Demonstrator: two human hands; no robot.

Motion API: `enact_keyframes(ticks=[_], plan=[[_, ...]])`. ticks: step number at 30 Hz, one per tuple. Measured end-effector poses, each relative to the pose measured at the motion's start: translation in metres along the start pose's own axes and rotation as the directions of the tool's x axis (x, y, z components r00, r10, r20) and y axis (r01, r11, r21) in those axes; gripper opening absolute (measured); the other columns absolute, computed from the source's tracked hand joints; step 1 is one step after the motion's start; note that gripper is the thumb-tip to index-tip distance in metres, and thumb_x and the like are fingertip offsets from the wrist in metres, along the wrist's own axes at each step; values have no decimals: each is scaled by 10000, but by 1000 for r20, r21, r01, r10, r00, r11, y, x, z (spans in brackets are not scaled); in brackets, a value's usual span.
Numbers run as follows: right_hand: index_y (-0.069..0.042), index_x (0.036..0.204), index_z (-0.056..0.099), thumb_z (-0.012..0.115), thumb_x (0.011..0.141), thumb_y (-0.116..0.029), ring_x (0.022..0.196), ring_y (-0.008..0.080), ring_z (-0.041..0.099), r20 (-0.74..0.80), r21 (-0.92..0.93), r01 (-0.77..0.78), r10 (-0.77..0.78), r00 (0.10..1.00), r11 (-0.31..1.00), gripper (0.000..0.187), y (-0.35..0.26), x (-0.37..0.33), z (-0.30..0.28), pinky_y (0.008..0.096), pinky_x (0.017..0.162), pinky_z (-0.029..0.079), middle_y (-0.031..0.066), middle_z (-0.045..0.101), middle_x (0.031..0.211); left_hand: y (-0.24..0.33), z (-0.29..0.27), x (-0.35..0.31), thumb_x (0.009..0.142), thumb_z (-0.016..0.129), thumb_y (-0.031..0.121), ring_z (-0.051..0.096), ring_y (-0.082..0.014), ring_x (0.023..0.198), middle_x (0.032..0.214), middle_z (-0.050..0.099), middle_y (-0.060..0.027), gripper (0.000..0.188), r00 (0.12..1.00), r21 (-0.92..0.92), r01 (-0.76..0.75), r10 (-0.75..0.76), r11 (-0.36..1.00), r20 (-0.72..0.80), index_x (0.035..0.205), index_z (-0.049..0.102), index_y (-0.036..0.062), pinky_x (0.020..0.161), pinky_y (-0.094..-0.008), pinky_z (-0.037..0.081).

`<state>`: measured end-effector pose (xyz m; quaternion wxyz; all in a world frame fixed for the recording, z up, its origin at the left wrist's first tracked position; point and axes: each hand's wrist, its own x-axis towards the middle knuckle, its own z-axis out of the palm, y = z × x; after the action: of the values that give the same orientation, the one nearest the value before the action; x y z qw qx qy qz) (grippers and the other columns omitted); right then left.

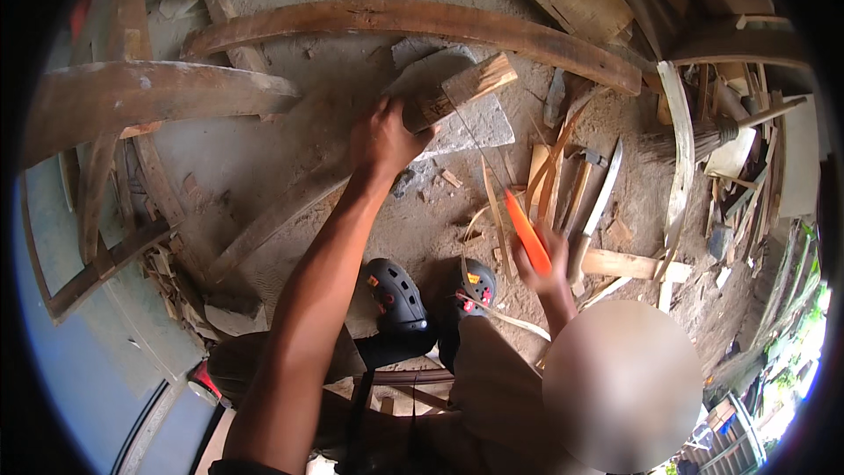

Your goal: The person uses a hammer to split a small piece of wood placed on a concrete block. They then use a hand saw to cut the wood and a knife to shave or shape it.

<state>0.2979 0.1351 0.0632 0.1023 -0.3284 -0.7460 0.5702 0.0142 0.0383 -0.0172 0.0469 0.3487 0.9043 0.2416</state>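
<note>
My left hand point(382, 136) is closed over a wooden beam point(482, 79), pressing near its far end. The beam slopes up from the lower left and lies over a grey stone block point(485, 123). In my right hand point(547, 257) is a handsaw with an orange handle point(529, 233). Its thin blade point(479, 141) reaches up and left to the beam, and its tip end meets the wood just right of my left hand. How deep the blade sits in the wood I cannot tell.
Right of the saw lie a long-bladed knife point(605, 189), a hammer-like tool point(580, 183) and wood strips point(545, 180). A curved beam point(413, 18) spans the far side; another beam point(158, 92) juts in from the left. My clogs point(396, 295) are below, and a broom point(694, 142) lies farther right.
</note>
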Motion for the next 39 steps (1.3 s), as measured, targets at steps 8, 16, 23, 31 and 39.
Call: enact_keyframes(ticks=[8, 16, 23, 31, 39], plan=[[-38, 776, 619, 674, 811, -130, 552, 235, 607, -65, -194, 81, -95, 993, 978, 113, -9, 1, -4, 342, 534, 470, 91, 579, 634, -8, 15, -7, 671, 887, 445, 715, -318, 870, 1037, 694, -157, 563, 998, -4, -9, 8, 1000, -58, 983, 668, 30, 723, -416, 598], [-30, 813, 636, 640, 781, -88, 571, 304, 599, 81, -217, 123, -107, 991, 968, 67, 16, -18, -26, 361, 576, 485, 123, 592, 683, -8, 0, -5, 674, 888, 450, 696, -346, 940, 1073, 686, -201, 581, 999, 20, -11, 11, 1000, -38, 972, 672, 0, 754, -443, 585], [-18, 784, 592, 645, 818, -89, 538, 173, 544, 95, -32, -37, 40, 995, 999, 95, -36, 47, 7, 317, 510, 427, 83, 564, 629, 3, -6, -9, 659, 877, 417, 684, -348, 924, 998, 671, -172, 541, 1000, 72, 13, -15, 997, 27, 938, 659, 8, 773, -461, 572], [-16, 872, 641, 606, 833, -146, 629, 299, 612, 85, -136, 94, -83, 993, 986, 140, 24, -30, -30, 365, 718, 526, 145, 611, 685, -16, 22, -13, 660, 885, 431, 683, -358, 907, 986, 661, -177, 571, 984, 14, -63, 65, 998, -165, 980, 656, 18, 729, -460, 572], [-5, 826, 606, 623, 800, -70, 572, 209, 560, 121, -25, -40, 43, 992, 999, 72, -35, 71, 3, 340, 554, 454, 83, 594, 697, -16, 10, 2, 632, 936, 342, 696, -374, 865, 950, 683, -214, 559, 998, -163, -49, 42, 985, -43, 991, 666, 9, 709, -440, 576]])
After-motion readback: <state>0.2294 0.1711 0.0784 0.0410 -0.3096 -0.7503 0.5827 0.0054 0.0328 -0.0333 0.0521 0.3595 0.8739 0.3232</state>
